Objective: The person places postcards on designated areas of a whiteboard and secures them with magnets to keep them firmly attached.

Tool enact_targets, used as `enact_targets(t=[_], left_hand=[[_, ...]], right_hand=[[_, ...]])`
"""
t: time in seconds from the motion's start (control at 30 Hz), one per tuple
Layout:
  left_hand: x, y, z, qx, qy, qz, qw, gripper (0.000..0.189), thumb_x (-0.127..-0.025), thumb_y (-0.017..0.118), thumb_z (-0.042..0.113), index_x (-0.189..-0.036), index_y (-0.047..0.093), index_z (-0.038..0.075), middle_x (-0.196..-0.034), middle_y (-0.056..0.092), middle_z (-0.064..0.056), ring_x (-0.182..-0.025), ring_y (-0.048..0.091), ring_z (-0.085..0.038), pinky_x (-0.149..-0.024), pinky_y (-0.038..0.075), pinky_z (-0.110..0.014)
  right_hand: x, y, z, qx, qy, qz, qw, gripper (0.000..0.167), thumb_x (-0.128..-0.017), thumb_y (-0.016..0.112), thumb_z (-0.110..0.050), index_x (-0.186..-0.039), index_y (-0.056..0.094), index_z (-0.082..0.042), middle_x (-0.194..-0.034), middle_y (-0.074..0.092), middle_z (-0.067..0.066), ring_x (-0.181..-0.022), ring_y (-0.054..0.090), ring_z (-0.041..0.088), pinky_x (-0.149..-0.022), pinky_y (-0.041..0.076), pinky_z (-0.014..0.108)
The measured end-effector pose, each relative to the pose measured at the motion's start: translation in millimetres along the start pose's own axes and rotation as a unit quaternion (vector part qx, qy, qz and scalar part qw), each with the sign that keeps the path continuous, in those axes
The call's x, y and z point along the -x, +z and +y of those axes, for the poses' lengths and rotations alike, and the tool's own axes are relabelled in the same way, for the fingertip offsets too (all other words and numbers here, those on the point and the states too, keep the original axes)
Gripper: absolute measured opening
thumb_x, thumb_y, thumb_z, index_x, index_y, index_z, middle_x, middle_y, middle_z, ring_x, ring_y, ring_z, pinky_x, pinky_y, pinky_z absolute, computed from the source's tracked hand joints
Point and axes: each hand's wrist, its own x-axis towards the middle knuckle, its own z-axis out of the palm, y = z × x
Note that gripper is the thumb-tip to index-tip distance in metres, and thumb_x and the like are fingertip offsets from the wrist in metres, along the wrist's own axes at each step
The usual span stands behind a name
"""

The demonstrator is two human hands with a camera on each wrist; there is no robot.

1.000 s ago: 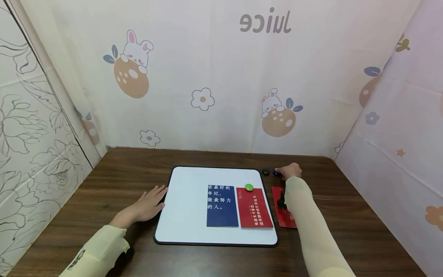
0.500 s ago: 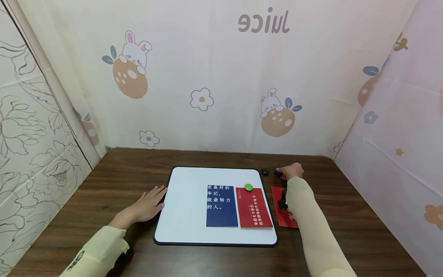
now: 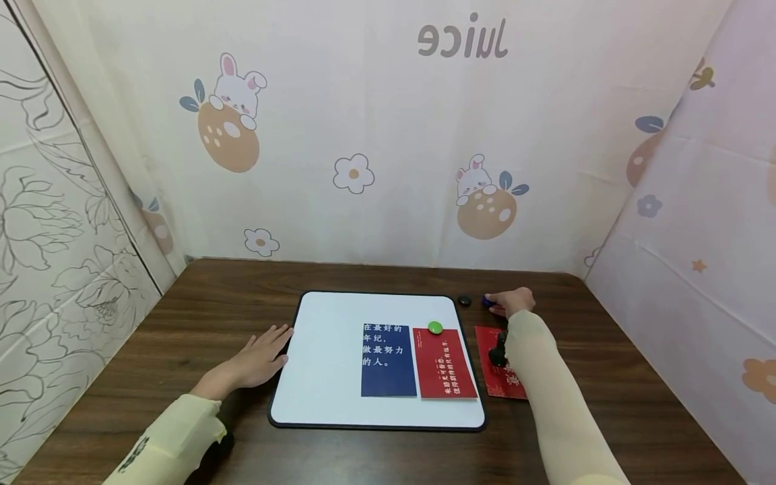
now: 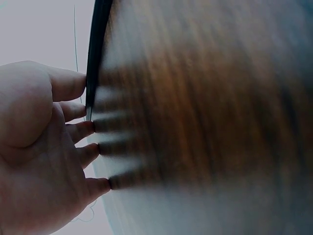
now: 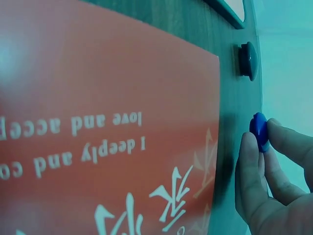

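My right hand pinches a small blue round magnet between thumb and fingers, beyond the board's far right corner. A black magnet stands on the table just left of it. Under the right forearm lies a red card with white lettering, partly hidden by the sleeve in the head view. My left hand rests with fingers extended at the left edge of a whiteboard; its fingertips touch the black frame. On the board lie a dark blue card and another red card, with a green magnet on the latter's top edge.
The dark wooden table reaches back to a patterned curtain. A second curtain closes off the right side, and a panel with flower line drawings stands on the left.
My right hand has shifted slightly to the right with the blue magnet, and the forearm has moved right, showing a little more of the red card. The left hand has stayed in place.
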Motion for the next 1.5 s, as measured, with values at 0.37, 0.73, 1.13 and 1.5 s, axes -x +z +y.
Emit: enact_targets(t=[0.37,0.73,1.13,1.5], left_hand=[[0.1,-1.7,-0.2,0.002,0.004,0.000,1.0000,0.054,-0.100,0.046,0.015,-0.147,0.027,-0.006,-0.150,0.022,-0.030,-0.139,0.013,-0.047,-0.105,0.008,-0.067],[-0.9,-2.3,-0.3,0.000,0.006,0.002,1.0000,0.055,-0.100,0.046,0.016,-0.147,0.027,-0.007,-0.150,0.022,-0.031,-0.139,0.013,-0.048,-0.105,0.008,-0.068],[0.5,-2.2,2.6,0.003,0.005,0.000,1.0000,0.055,-0.100,0.046,0.016,-0.146,0.028,-0.007,-0.150,0.023,-0.031,-0.138,0.014,-0.048,-0.104,0.009,-0.068],[-0.1,-1.9,1.6,0.002,0.001,0.000,1.0000,0.054,-0.100,0.046,0.015,-0.146,0.027,-0.007,-0.150,0.022,-0.031,-0.139,0.013,-0.048,-0.104,0.008,-0.068]], right_hand=[[0.4,0,-3,0.005,0.026,-0.009,0.9996,0.067,-0.081,0.073,-0.003,-0.137,0.037,0.009,-0.125,0.051,0.024,-0.061,0.066,0.014,-0.072,0.055,0.031],[5.9,0,-9,-0.001,0.030,-0.033,0.9990,0.054,-0.082,0.072,-0.002,-0.127,0.044,0.010,-0.103,0.055,0.018,-0.063,0.066,0.016,-0.071,0.056,0.030],[12.1,4,-10,0.029,0.052,-0.044,0.9973,0.051,-0.086,0.071,-0.010,-0.129,0.047,0.004,-0.106,0.055,0.015,-0.064,0.066,0.014,-0.074,0.054,0.030],[22.0,11,-7,0.016,0.022,-0.094,0.9952,0.037,-0.085,0.071,-0.005,-0.115,0.052,0.007,-0.092,0.059,0.014,-0.064,0.069,0.016,-0.072,0.055,0.031]])
